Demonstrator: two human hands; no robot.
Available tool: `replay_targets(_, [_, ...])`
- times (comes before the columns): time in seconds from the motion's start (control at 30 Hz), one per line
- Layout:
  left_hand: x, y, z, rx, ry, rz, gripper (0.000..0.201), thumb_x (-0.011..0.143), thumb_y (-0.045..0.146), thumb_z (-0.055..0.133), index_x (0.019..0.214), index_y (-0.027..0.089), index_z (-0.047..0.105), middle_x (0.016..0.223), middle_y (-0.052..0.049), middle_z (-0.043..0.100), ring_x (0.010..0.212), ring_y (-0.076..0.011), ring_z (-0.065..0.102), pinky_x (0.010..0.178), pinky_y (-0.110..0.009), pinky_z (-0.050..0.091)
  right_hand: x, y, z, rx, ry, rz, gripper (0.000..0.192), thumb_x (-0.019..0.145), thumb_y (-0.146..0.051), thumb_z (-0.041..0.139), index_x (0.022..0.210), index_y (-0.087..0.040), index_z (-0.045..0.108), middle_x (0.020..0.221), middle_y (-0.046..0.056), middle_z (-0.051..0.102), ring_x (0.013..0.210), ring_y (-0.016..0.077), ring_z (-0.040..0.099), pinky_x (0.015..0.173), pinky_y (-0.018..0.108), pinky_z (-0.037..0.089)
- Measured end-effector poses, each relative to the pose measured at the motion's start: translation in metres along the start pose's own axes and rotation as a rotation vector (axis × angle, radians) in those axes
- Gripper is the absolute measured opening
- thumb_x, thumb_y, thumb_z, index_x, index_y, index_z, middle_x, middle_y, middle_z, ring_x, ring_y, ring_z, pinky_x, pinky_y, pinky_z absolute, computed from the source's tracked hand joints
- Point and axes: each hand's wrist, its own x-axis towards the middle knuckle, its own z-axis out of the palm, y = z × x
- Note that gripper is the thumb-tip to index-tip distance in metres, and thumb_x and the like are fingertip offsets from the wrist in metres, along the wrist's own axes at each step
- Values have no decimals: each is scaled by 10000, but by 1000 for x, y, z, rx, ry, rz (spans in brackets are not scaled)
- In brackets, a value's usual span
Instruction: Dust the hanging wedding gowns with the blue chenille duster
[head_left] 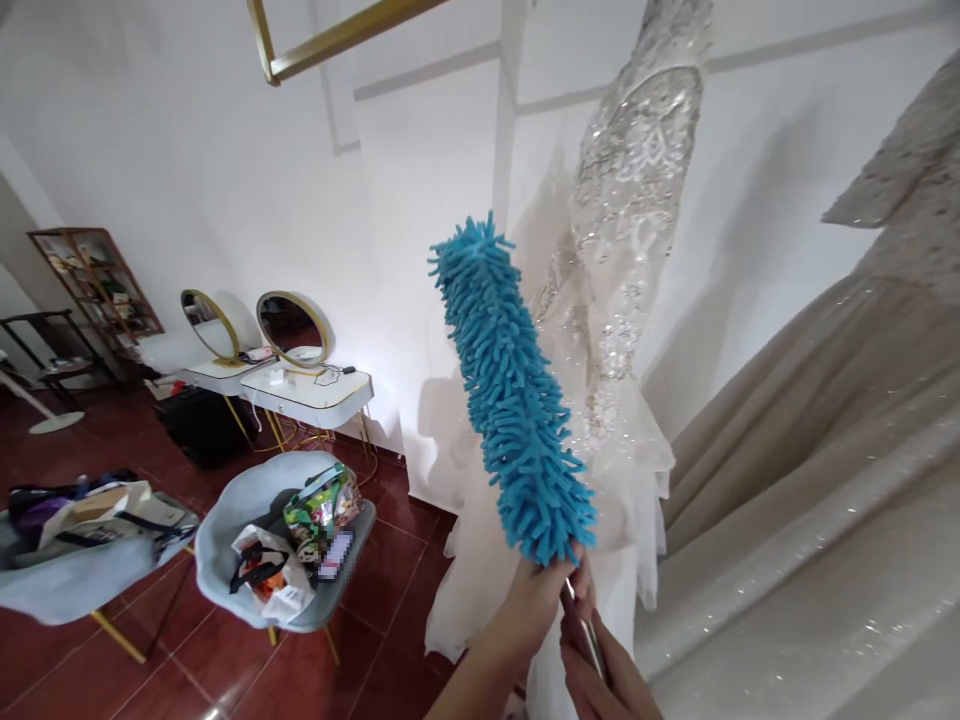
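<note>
A blue chenille duster (510, 390) points up and slightly left in front of me, its shaggy head near the middle of the view. My left hand (546, 590) is closed around the base of that head, with the fingers partly hidden behind the strands. Lower down, my right hand (604, 670) is wrapped around the duster's metal handle. Just behind the duster hangs a white beaded gown (637, 200) with a tulle skirt, against the wall. A wide sparkling gown (825, 480) fills the right side.
Two pale blue chairs, one of them a shell-shaped chair (217, 560), hold bags at the lower left. Beyond stand white vanity tables (307, 392) with round mirrors (294, 328). A gold rail (352, 38) juts in above. Red tiles (397, 560) cover the floor.
</note>
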Motion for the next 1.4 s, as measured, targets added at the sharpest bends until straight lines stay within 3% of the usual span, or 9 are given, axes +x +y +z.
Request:
replay_targets(0.13, [-4, -6, -45, -114, 143, -18, 569, 701, 721, 679, 609, 232, 403, 502, 78, 351, 457, -78, 359, 561, -281, 398, 17, 20, 36, -10, -124, 112, 678, 714, -671, 775, 1194, -225, 601, 496, -65, 551, 358, 116, 474, 324, 205, 367])
replay_targets(0.23, [0, -16, -71, -167, 245, -42, 554, 662, 690, 724, 637, 230, 418, 521, 88, 369, 459, -74, 360, 562, -278, 418, 33, 35, 52, 20, -201, 163, 616, 724, -718, 735, 1042, -219, 567, 447, -134, 444, 268, 36, 284, 281, 153, 217])
replay_targets(0.33, [7, -32, -93, -189, 303, -96, 518, 654, 657, 721, 639, 229, 430, 513, 83, 389, 463, -78, 374, 558, -269, 414, 47, 49, 63, 67, -222, 181, 589, 697, -744, 736, 860, -229, 502, 454, -147, 430, 259, 9, 256, 285, 137, 199])
replay_targets(0.43, [14, -50, -109, -204, 305, -171, 461, 664, 608, 701, 629, 226, 447, 502, 71, 411, 464, -86, 396, 568, -267, 411, 57, 64, 65, 88, -201, 213, 597, 673, -745, 753, 809, -238, 469, 466, -142, 457, 253, 7, 277, 286, 139, 205])
replay_targets(0.6, [26, -70, -116, -208, 307, -275, 328, 776, 455, 625, 609, 223, 463, 527, 42, 427, 502, -112, 413, 621, -290, 426, 70, 86, 53, 96, -151, 269, 686, 546, -809, 771, 768, -249, 442, 416, -154, 427, 218, 19, 276, 275, 156, 199])
replay_targets(0.87, [40, -99, -117, -235, 382, -364, 292, 813, 347, 627, 581, 241, 485, 629, 9, 395, 614, -181, 416, 817, -421, 427, 76, 95, 35, 87, -120, 333, 610, 605, -712, 807, 726, -225, 462, 460, -125, 467, 262, -6, 290, 328, 155, 217])
replay_targets(1.07, [42, -131, -129, -293, 453, -389, 276, 730, 358, 698, 607, 241, 481, 616, 9, 406, 580, -180, 421, 759, -439, 428, 85, 119, 30, 81, -103, 434, 683, 465, -765, 817, 641, -235, 425, 398, -130, 404, 245, 0, 239, 290, 165, 172])
replay_targets(1.2, [42, -148, -136, -319, 511, -427, 243, 718, 331, 701, 627, 238, 497, 606, 11, 432, 560, -166, 429, 729, -406, 429, 88, 132, 27, 82, -114, 456, 639, 519, -735, 812, 660, -229, 449, 414, -133, 404, 255, -1, 263, 304, 157, 202])
replay_targets(1.4, [43, -156, -140, -313, 626, -484, 250, 753, 313, 686, 630, 241, 481, 591, 18, 422, 558, -176, 469, 709, -378, 449, 95, 139, 28, 71, -169, 498, 662, 460, -753, 799, 643, -236, 429, 402, -132, 421, 236, -1, 243, 288, 164, 190])
